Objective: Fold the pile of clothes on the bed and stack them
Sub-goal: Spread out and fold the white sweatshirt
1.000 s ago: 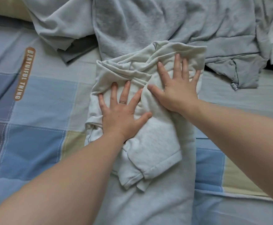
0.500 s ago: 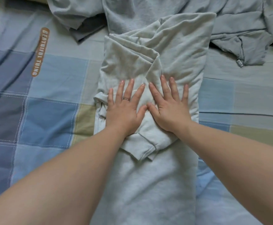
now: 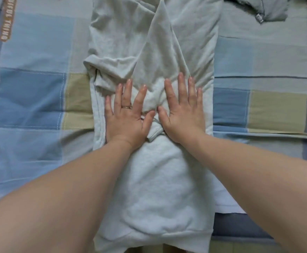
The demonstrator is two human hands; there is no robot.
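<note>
A pale grey-white sweatshirt [image 3: 152,189] lies lengthwise down the middle of the bed, its sleeves folded inward and crossing over the body. My left hand [image 3: 127,115], with a ring on one finger, presses flat on the left folded sleeve. My right hand [image 3: 182,112] presses flat beside it on the right sleeve. Both hands have straight, spread fingers, thumbs almost touching over the sleeve cuffs. The ribbed hem of the sweatshirt sits at the near edge of the bed.
The bed has a blue, grey and beige checked cover [image 3: 36,99] with an orange lettered label [image 3: 7,24] at the far left. Another grey garment [image 3: 264,10] lies bunched at the far right corner.
Both hands have slid toward me along the sweatshirt, from its upper folded part to the sleeve cuffs. The view has dropped, so the other clothes are mostly out of frame.
</note>
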